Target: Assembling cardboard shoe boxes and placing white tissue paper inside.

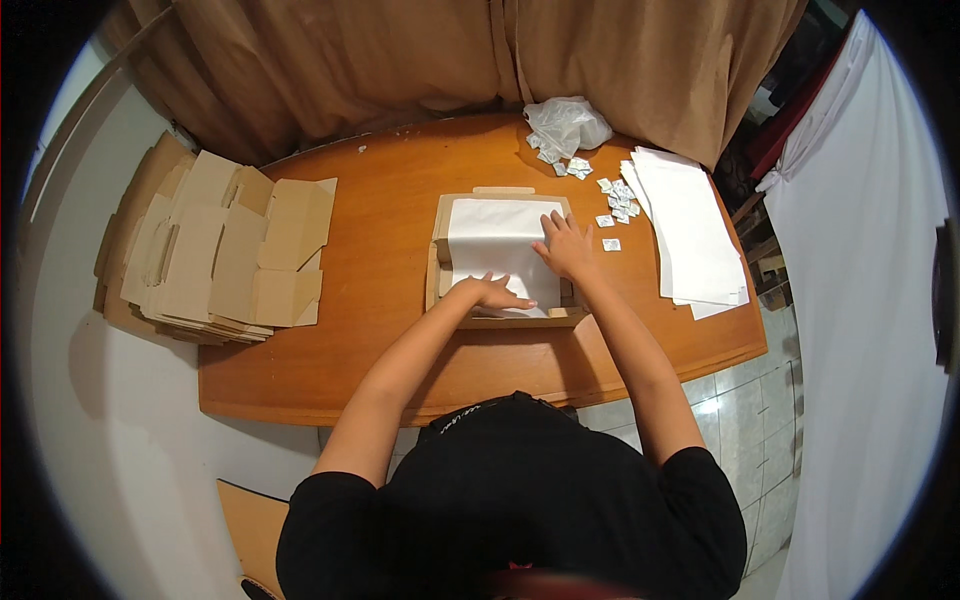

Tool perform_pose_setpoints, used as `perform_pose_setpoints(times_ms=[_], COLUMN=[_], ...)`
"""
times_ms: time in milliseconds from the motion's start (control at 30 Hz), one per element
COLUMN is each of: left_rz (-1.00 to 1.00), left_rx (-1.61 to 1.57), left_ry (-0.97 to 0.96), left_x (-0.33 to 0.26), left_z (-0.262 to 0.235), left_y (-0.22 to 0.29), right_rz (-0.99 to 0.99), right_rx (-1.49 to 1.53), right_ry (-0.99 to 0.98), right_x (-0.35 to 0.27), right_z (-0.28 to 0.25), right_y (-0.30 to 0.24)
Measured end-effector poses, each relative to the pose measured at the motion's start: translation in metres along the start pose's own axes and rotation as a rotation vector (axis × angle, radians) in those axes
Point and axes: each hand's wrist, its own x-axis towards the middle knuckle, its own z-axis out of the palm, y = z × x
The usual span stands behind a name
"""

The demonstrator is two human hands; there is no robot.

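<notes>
The left hand [492, 292] lies flat and open over the near part of a white sheet [492, 235]; the right hand [567, 250], fingers spread, touches its right side (neither grips anything). Beneath both hands, the sheet lines an open cardboard box [510, 323] on the bench [380, 240]. Small packets [612, 245] lie right of the right hand.

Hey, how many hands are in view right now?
2. The left hand is over the near part of the white paper in the open cardboard box; the right hand is over the paper's right side, farther away.
</notes>
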Motion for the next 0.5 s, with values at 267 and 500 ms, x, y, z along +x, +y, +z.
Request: perform_pose_setpoints(times_ms=[267, 500], left_rz=[0.020, -0.019], left_rx=[-0.103, 0.086], left_ry=[-0.076, 0.152], left_x=[-0.022, -0.056], left_z=[0.004, 0.017], left_y=[0.007, 0.029], right_rz=[0.011, 0.171], right_rx=[0.098, 0.715], right_ry=[0.043, 0.520], right_x=[0.003, 0.019], right_z=[-0.001, 0.050], right_y=[0.006, 0.077])
